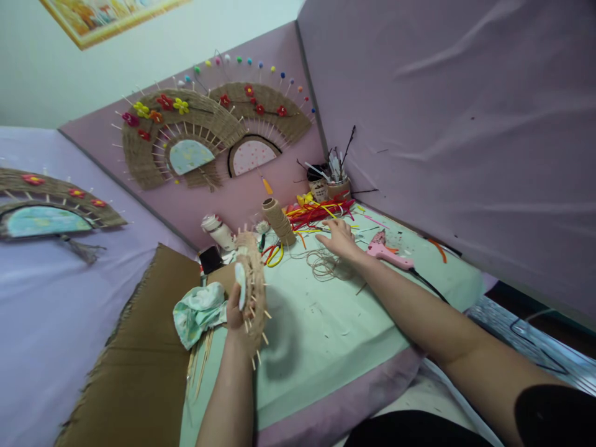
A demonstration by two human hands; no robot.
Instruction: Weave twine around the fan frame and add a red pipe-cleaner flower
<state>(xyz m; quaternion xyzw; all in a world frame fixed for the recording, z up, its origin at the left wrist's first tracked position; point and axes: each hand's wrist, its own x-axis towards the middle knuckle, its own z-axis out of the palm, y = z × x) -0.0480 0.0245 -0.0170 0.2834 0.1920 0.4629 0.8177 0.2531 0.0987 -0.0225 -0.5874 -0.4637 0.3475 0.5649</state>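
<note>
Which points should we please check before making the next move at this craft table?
1. Left hand has hold of the twine-woven fan: ok, it grips the fan near its pale centre.
2. Right hand is free of tools: ok, none shows in it.
3. Loose twine is neatly wound: not ok, it lies in tangled loops beside the right hand.
4. Scissors are clear of both hands: ok, the handles lie between the fan and the right hand.
5. Pink glue gun is cool: cannot tell, heat does not show.
</note>
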